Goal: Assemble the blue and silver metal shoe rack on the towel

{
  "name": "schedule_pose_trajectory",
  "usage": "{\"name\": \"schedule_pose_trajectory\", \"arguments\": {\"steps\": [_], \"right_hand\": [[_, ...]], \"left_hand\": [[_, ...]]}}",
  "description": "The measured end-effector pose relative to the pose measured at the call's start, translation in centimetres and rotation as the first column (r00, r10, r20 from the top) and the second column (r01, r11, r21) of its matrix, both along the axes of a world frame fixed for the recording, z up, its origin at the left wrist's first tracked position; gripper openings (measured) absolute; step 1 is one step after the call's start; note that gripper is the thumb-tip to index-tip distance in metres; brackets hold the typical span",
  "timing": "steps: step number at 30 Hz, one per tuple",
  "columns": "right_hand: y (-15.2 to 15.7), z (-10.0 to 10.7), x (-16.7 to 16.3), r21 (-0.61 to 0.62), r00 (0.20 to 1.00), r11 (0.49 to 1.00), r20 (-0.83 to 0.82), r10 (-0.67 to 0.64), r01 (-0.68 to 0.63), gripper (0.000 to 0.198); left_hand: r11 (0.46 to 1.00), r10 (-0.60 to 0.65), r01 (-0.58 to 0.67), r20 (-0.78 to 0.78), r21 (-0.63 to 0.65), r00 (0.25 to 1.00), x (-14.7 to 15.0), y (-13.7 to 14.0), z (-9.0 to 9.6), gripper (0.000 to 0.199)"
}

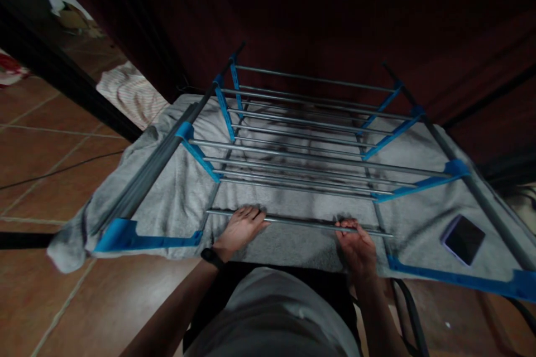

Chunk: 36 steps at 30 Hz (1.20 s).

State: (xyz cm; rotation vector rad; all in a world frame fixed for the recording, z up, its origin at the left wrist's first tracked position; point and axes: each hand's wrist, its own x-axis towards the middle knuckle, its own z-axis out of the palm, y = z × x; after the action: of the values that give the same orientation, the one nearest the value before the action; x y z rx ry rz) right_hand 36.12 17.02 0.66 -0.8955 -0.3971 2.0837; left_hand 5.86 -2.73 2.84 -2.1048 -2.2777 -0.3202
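A thin grey metal tube (301,222) runs crosswise in front of my body, above a grey blanket. My left hand (245,228) grips it left of its middle, palm down. Nearer its right end, my right hand (357,245) has its fingers curled around the tube, palm up. Just beyond is a partly assembled rack with metal crossbars (318,160) and blue plastic brackets (201,160). The nearest pair, a left blue bracket (146,242) and a right blue bracket (452,280), has no crossbar between them. The tube's two ends lie apart from these brackets.
The rack lies on a grey blanket (180,223) over a low surface. A phone (463,240) rests at the right, inside the side pole (494,217). Dark red curtains (318,17) hang behind. Tiled floor (54,162) with a thin cable (62,169) shows at left.
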Motion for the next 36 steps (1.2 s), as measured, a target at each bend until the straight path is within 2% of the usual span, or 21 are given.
{"name": "schedule_pose_trajectory", "arguments": {"steps": [5, 13, 25, 36], "right_hand": [[0.5, -0.8, 0.2, -0.034, 0.998, 0.999, 0.048, -0.027, 0.029, 0.017], [1.2, -2.1, 0.7, -0.042, 0.999, 0.999, 0.050, -0.020, 0.023, 0.013], [0.8, -1.4, 0.4, -0.060, 0.998, 0.998, -0.064, -0.016, 0.012, 0.011], [0.8, -1.4, 0.4, -0.041, 0.994, 0.999, -0.111, -0.018, 0.014, 0.013]], "left_hand": [[1.000, 0.013, -0.014, -0.017, -0.028, 1.000, -0.1, 0.5, -0.3, 0.038], [1.000, 0.024, -0.024, 0.018, 0.007, 1.000, 0.3, 0.3, -0.3, 0.035], [1.000, 0.004, -0.003, -0.042, 0.016, 0.999, 0.3, 0.1, 0.2, 0.029], [0.999, -0.019, 0.023, -0.079, 0.046, 0.997, 0.0, -0.1, -0.4, 0.021]]}}
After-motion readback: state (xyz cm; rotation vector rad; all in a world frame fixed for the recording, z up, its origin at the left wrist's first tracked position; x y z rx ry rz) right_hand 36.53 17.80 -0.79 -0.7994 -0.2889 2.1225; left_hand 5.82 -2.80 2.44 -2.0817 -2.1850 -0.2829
